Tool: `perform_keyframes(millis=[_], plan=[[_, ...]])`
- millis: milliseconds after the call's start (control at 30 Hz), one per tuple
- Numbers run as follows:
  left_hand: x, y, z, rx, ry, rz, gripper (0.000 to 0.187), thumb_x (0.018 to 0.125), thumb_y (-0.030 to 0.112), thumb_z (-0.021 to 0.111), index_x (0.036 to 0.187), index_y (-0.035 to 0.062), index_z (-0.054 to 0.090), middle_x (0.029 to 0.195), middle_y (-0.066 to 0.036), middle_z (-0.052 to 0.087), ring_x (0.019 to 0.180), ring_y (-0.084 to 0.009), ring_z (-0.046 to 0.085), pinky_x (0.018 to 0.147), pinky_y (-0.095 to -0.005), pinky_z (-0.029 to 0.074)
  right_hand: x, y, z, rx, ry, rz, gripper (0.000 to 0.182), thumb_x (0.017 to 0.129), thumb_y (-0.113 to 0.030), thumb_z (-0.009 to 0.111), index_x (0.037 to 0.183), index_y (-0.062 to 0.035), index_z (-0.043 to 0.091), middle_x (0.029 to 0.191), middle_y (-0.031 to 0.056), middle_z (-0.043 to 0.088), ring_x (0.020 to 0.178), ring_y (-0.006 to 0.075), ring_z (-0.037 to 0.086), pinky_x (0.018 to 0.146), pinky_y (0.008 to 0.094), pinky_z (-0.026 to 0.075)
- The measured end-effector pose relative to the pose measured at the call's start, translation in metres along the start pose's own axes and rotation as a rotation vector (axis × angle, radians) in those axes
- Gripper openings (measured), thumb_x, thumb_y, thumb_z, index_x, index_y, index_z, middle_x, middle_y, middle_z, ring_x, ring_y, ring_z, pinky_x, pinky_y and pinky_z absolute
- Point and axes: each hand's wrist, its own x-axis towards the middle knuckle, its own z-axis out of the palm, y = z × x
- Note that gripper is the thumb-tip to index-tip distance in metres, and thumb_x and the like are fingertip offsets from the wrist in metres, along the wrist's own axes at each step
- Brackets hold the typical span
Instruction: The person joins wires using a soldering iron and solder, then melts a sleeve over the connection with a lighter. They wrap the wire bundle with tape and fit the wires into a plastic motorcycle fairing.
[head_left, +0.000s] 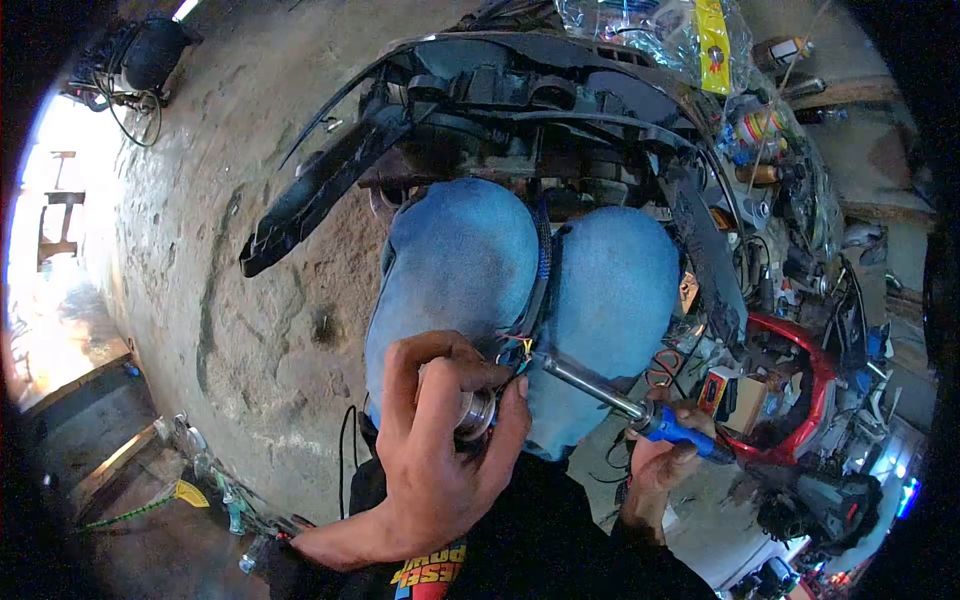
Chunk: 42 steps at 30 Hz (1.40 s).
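Note:
My right hand (660, 452) grips the blue handle of a soldering iron (595, 385), its metal barrel pointing left across my lap. The iron's tip end meets a bunch of thin coloured wires (515, 348), which come out of a dark sleeved wire harness (541, 265) lying between my knees. Curled in my left hand (440, 440) is a small shiny spool of solder (475, 412). Its thumb and forefinger pinch close beside the bare wire ends, and the palm hides part of the spool. Both hands are over my thighs in blue jeans (455, 270).
A black curved plastic fairing (490, 70) arches beyond my knees, with one arm (320, 190) jutting left. At right are a red curved part (815, 390), a small box (735, 400) and scattered tools. A plastic bag (650, 25) lies at the top. Rough concrete floor (250, 330) spreads left.

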Motion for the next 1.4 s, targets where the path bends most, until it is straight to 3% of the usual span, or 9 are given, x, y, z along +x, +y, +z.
perform_keyframes(millis=[200,600,1033,1400], plan=[[-0.003,0.000,0.001,-0.014,0.005,-0.037,0.021,0.074,0.000,0.076,0.085,-0.0006,0.059,0.096,-0.017,0.057,0.081,-0.0280,0.058,0.071,-0.0358,0.048,0.006,-0.001,0.008,-0.016,-0.026,-0.008,0.049,0.076,-0.051,0.079,0.094,-0.0084,0.065,0.090,0.0033,0.067,0.084,0.0259,0.066,0.083,0.0550,0.053],[-0.001,-0.004,0.003,0.043,0.016,0.000,0.021,0.074,0.000,0.078,0.084,-0.0015,0.059,0.095,-0.016,0.056,0.078,-0.0249,0.059,0.067,-0.0336,0.048,0.006,0.000,0.013,-0.009,0.007,0.001,0.052,0.074,-0.054,0.080,0.091,-0.0068,0.067,0.092,0.0042,0.068,0.086,0.0331,0.066,0.082,0.0532,0.051],[-0.001,-0.005,0.003,0.033,0.032,0.007,0.020,0.074,0.001,0.078,0.085,-0.0008,0.061,0.093,-0.015,0.057,0.077,-0.0241,0.059,0.066,-0.0332,0.048,0.009,0.002,0.009,-0.025,-0.020,-0.006,0.048,0.075,-0.053,0.081,0.090,-0.0081,0.069,0.087,0.0024,0.069,0.080,0.0239,0.066,0.079,0.0531,0.052],[0.000,-0.003,0.002,0.046,0.023,-0.003,0.020,0.074,0.001,0.078,0.085,-0.0006,0.061,0.093,-0.015,0.057,0.077,-0.0239,0.060,0.067,-0.0324,0.048,0.011,0.000,0.014,-0.052,-0.013,-0.013,0.049,0.076,-0.054,0.080,0.088,-0.0081,0.068,0.084,0.0029,0.067,0.077,0.0229,0.065,0.079,0.0519,0.052]])
